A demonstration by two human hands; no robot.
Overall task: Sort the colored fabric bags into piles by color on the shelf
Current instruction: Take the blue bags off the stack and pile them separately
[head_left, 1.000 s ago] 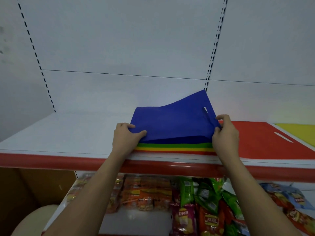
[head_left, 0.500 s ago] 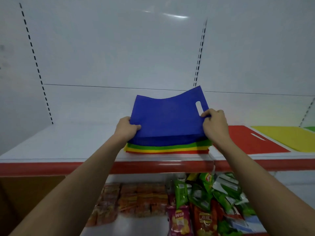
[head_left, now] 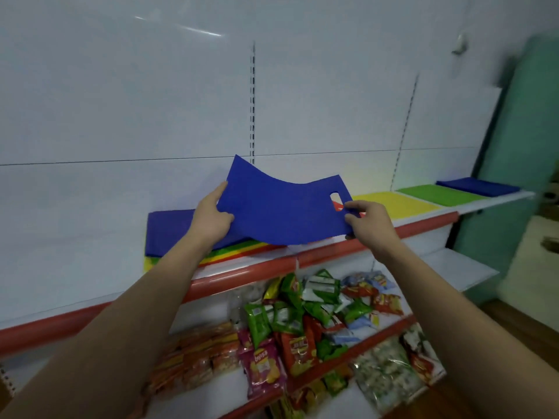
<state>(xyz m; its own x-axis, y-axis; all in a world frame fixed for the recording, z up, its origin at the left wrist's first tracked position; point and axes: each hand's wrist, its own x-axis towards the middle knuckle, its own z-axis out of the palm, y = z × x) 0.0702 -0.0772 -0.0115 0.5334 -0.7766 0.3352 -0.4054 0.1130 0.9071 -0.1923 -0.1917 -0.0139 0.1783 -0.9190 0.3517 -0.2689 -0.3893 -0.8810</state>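
A blue fabric bag (head_left: pixel 281 210) with a cut-out handle hangs sagging in the air above the shelf, held by both hands. My left hand (head_left: pixel 210 217) grips its left edge and my right hand (head_left: pixel 367 220) pinches its right edge by the handle hole. Below and to the left lies the mixed stack (head_left: pixel 181 234), blue on top with green, yellow and red edges showing. Along the shelf to the right lie a red bag (head_left: pixel 337 204), seen through the handle hole, a yellow pile (head_left: pixel 393 202), a green pile (head_left: pixel 438 193) and a blue pile (head_left: pixel 478 186).
The white shelf has a red front strip (head_left: pixel 272 266). A white back panel with slotted uprights rises behind it. Below, snack packets (head_left: pixel 302 322) fill the lower shelves. A green wall panel (head_left: pixel 514 146) stands at the right end.
The blue bag has been lifted off the mixed stack and carried to the right with both hands. The view has swung right, showing the green and blue piles.
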